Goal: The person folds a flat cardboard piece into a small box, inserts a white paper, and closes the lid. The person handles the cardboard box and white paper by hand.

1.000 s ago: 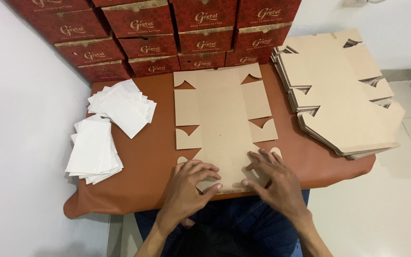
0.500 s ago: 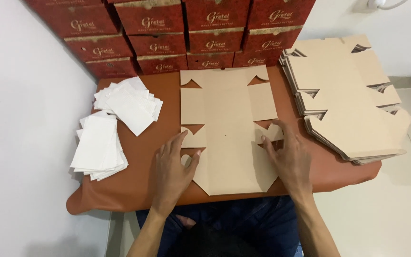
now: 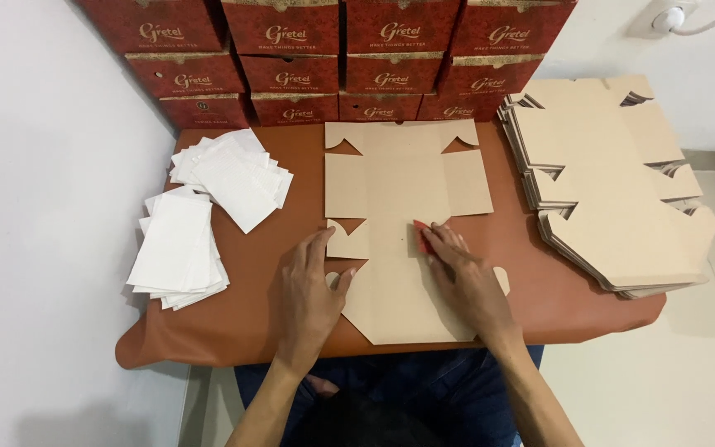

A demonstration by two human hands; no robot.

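while the flat cardboard box blank lies unfolded in the middle of the brown table, both hands rest on its near half, seemingly to keep it from sliding. the left hand lies palm down by the left edge, fingers loosely together and thumb out toward the small side flap. the right hand presses on the right side, fingers close together and pointing up the sheet, their tips at a folded-in flap whose red printed face shows; whether they pinch it or only push it flat i cannot tell. to the right, a stack of the same blanks sits within reach. on the left lie two heaps of white paper sheets. finished red boxes are stacked closed along the wall, so their contents are hidden.
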